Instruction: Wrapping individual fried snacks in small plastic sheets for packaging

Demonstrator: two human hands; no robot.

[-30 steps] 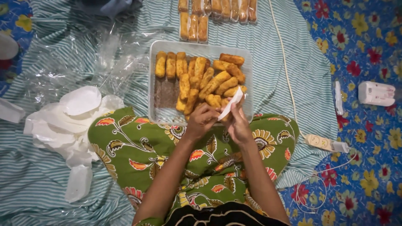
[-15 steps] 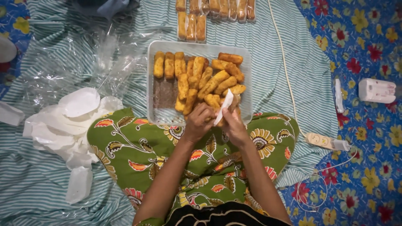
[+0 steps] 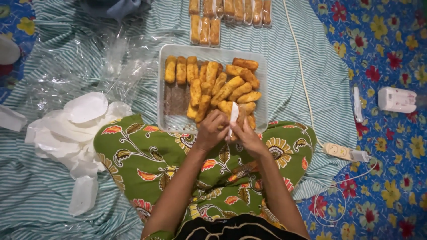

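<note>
My left hand and my right hand meet over my lap at the near edge of a clear plastic tray. Together they pinch a small white paper wrapper that stands upright between them, folded around a golden fried roll mostly hidden by my fingers. The tray holds several breaded fried rolls, a row at its far left and a heap at the right. A row of wrapped rolls lies beyond the tray on the striped cloth.
A pile of white paper rounds lies at my left, beside crumpled clear plastic. A power strip with a white cable, a white device and a small white stick lie on the right on a floral mat.
The white wrapper was tilted out to the right; now it stands upright and narrower between my hands, which have drawn closer together.
</note>
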